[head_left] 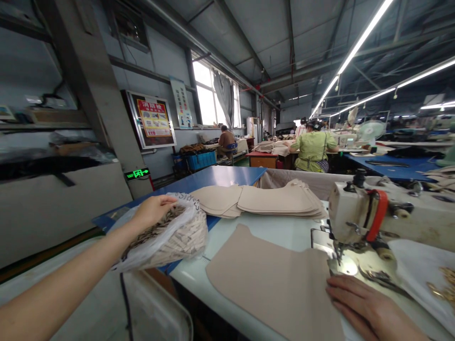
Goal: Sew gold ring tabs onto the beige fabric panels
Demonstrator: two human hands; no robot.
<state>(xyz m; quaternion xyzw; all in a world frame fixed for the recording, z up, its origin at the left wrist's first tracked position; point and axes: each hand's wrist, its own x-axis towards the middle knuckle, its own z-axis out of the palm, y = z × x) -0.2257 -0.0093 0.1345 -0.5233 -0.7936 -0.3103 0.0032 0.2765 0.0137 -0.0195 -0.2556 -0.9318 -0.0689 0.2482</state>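
Observation:
My left hand (154, 209) is at the mouth of a clear plastic bag (195, 222), its fingers closed together on the bag's rim. Many small patterned beige strips (174, 244) fill the bag. My right hand (362, 300) lies flat with fingers stretched, touching the right edge of a large beige fabric panel (263, 274). That edge lies beside the needle area of a white sewing machine (346, 213), under its small lamp. Behind the panel, a stack of cut beige pieces (277, 196) lies on the tabletop.
Scissors (382, 279) lie right of the needle, near a white plastic sheet (415, 260) bearing gold metal parts (446, 284). A blue table (213, 177) adjoins the pale sewing table (194, 272). Farther back sit a person in a green top (314, 147) and another person (226, 139).

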